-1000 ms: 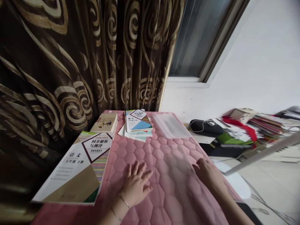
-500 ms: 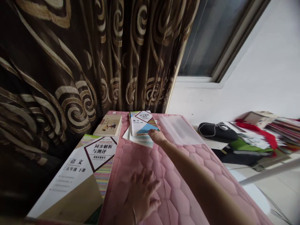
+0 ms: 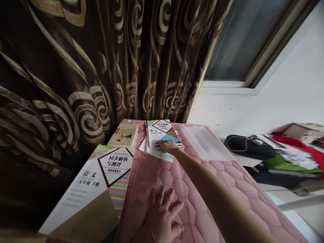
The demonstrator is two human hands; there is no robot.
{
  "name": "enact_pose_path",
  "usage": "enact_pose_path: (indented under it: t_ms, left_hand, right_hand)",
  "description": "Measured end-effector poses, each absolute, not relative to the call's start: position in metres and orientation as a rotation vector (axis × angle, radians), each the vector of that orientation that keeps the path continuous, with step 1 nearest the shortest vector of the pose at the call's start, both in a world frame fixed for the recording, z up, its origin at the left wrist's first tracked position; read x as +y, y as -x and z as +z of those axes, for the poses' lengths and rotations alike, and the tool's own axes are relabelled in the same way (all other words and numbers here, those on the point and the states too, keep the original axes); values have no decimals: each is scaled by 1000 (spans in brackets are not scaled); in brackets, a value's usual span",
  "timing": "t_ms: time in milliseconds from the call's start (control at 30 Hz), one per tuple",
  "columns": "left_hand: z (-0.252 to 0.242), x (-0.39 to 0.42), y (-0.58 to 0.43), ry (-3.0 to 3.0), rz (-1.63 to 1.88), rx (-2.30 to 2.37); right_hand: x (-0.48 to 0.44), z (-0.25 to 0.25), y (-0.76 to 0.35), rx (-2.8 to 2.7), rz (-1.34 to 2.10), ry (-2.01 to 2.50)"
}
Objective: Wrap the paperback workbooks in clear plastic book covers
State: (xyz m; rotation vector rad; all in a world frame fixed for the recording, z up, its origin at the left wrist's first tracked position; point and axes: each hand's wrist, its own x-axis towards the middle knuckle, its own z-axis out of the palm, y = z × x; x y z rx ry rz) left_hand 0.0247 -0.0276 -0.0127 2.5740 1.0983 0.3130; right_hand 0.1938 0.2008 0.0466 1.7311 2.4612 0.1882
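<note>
At the far end of the pink padded table cover (image 3: pixel 202 189), my right hand (image 3: pixel 169 146) has its fingers curled at the near edge of a maths workbook (image 3: pixel 160 130). The undersides of those fingers are hidden. Beneath this workbook, pale papers or thin booklets (image 3: pixel 163 156) stick out toward me. My left hand (image 3: pixel 163 212) rests palm down on the pink cover, fingers spread, holding nothing. To its left lies a large Chinese-language workbook (image 3: pixel 88 197) with a white and brown cover. Behind that one sits a smaller tan book (image 3: pixel 123 135).
Beside the maths workbook, on the right, lies a translucent plastic folder (image 3: pixel 202 141). A dark patterned curtain (image 3: pixel 141 67) hangs along the left and back. Off the table's right side are a black case (image 3: pixel 248 146), green and red items and papers.
My right hand has shifted from the maths workbook's right corner leftward along its near edge. The view has turned slightly right. My left hand stays spread on the cover.
</note>
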Motion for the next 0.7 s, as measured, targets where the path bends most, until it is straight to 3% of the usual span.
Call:
enact_pose_path:
  t_ms: [400,567,700]
  left_hand:
    - [4,-32,-23,-2558,273,1121]
    - [13,-31,-22,-2580,165,1107]
    - [-2,-32,-23,-2593,225,1132]
  right_hand:
    - [181,70,-187,2447,350,-1773]
    - [97,89,-188,2542,419,-1670]
    - [-4,73,-203,2764,642,-1536]
